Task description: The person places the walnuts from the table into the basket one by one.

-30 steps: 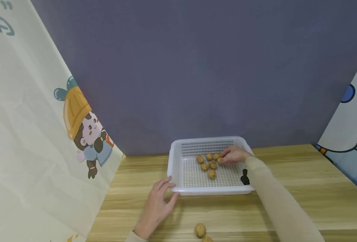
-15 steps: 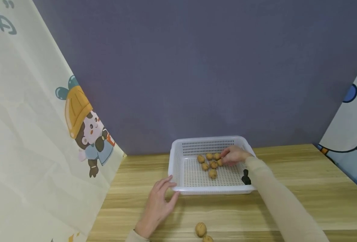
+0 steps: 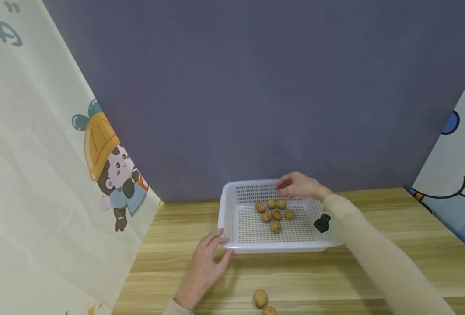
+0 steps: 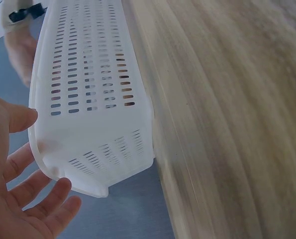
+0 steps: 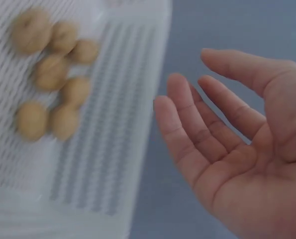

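Several brown walnuts (image 3: 275,226) lie in a white perforated plastic basket (image 3: 279,246). At the basket's near left corner, my left hand (image 3: 204,269) holds the rim between thumb and fingers; the left wrist view shows the thumb tip at the rim (image 4: 32,129) and fingers round the corner. My right hand (image 3: 301,186) is raised over the basket's back right part, above the walnuts. In the right wrist view that hand (image 5: 232,139) has loosely bent, spread fingers and holds nothing. Two more walnuts (image 3: 260,298) rest on the table in front, one cut off by the frame edge.
The basket stands on a wood-grain table (image 3: 378,245) close to a dark grey-blue back panel (image 3: 256,96). White printed sheets with cartoon figures (image 3: 118,166) flank the table on both sides. A black device (image 3: 322,223) sits at the right wrist.
My right hand has let go of a walnut among the others in the basket and has risen toward the basket's back edge. My left hand stays at the rim.
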A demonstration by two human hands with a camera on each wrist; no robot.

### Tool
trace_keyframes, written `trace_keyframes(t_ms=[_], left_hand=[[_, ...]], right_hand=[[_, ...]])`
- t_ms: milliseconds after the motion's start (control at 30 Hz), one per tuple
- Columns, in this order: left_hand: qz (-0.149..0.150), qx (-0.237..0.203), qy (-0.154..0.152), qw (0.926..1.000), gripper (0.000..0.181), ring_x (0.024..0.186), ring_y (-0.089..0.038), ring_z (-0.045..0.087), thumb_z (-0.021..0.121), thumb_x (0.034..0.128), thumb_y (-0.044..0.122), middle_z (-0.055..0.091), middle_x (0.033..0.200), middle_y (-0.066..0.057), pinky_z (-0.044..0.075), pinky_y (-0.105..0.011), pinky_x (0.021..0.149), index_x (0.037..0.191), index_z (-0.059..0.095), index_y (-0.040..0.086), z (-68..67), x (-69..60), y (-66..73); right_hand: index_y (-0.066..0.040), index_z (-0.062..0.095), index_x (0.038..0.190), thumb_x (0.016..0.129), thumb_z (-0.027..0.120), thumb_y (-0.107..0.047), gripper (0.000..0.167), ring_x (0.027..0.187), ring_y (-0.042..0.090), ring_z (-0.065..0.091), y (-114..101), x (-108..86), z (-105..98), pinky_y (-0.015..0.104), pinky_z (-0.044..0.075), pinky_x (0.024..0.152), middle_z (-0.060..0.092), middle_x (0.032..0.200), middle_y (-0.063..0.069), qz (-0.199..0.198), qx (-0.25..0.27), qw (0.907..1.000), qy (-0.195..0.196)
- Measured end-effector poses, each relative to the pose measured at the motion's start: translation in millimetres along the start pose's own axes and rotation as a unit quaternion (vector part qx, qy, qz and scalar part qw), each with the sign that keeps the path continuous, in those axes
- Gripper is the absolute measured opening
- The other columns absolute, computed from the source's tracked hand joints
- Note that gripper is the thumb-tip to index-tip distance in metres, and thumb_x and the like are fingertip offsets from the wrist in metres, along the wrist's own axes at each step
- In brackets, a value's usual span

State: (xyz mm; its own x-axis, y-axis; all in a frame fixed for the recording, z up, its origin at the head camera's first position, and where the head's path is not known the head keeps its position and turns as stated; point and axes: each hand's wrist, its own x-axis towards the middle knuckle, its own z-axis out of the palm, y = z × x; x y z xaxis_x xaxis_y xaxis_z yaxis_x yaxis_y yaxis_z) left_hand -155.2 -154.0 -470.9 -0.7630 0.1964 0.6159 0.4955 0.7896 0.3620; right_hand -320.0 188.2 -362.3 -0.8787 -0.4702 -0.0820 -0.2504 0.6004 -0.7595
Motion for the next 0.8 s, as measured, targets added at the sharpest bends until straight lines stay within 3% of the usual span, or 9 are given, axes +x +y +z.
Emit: trace_keyframes(t_ms=[200,367,433,600,667,800], left_hand=[[0.003,-0.004,-0.002,1.0,0.028,0.123,-0.029,0.07,0.086,0.0855,0.024,0.073,0.136,-0.011,0.061,-0.047,0.105,0.109,0.076,0.014,1.4,0.6,-0.7],[0.001,-0.005,-0.001,1.0,0.028,0.123,-0.029,0.07,0.086,0.0854,0.024,0.073,0.136,-0.011,0.061,-0.048,0.105,0.109,0.076,0.014,0.6,0.6,-0.4],[0.002,-0.004,0.0,1.0,0.028,0.123,-0.029,0.07,0.087,0.0853,0.024,0.073,0.136,-0.011,0.061,-0.048,0.105,0.109,0.076,0.014,0.4,0.2,-0.5],[0.005,-0.009,0.004,0.9999,0.027,0.122,-0.029,0.07,0.087,0.0852,0.023,0.073,0.135,-0.012,0.061,-0.048,0.104,0.109,0.076,0.014,0.4,-0.6,-0.3],[0.005,-0.012,0.005,0.9999,0.027,0.122,-0.029,0.07,0.087,0.0852,0.023,0.073,0.136,-0.012,0.061,-0.048,0.104,0.109,0.076,0.014,0.4,-0.7,-0.2],[0.006,-0.014,0.008,0.9999,0.029,0.121,-0.029,0.071,0.088,0.0836,0.022,0.074,0.135,-0.011,0.062,-0.047,0.104,0.109,0.076,0.013,0.9,-1.2,-0.4]], right_hand=[[-0.008,0.071,0.134,0.102,0.071,-0.027,0.037,0.108,0.024,0.073,-33,-25.2,10,0.042,0.065,0.088,0.073,0.132,0.014,-0.059,0.014,0.9982,-0.001],[-0.011,0.073,0.131,0.1,0.074,-0.026,0.034,0.108,0.018,0.073,-45,-48.4,31,0.042,0.063,0.091,0.075,0.129,0.012,-0.089,0.047,0.9948,-0.019],[-0.01,0.073,0.129,0.1,0.074,-0.023,0.032,0.108,0.023,0.073,-48,-57.3,41,0.039,0.063,0.09,0.076,0.126,0.013,-0.1,0.068,0.9923,-0.027],[-0.005,0.075,0.122,0.097,0.075,-0.016,0.027,0.088,0.022,0.077,-54,-81.5,74,0.031,0.066,0.076,0.079,0.111,0.013,-0.155,0.11,0.981,-0.039],[-0.005,0.076,0.119,0.096,0.077,-0.016,0.025,0.082,0.014,0.076,-55,-91.3,91,0.03,0.067,0.074,0.079,0.106,0.01,-0.175,0.113,0.9771,-0.044],[-0.011,0.078,0.115,0.094,0.079,-0.015,0.021,0.083,0.005,0.073,-49,-105.6,123,0.029,0.067,0.076,0.08,0.102,0.005,-0.195,0.116,0.9716,-0.068]])
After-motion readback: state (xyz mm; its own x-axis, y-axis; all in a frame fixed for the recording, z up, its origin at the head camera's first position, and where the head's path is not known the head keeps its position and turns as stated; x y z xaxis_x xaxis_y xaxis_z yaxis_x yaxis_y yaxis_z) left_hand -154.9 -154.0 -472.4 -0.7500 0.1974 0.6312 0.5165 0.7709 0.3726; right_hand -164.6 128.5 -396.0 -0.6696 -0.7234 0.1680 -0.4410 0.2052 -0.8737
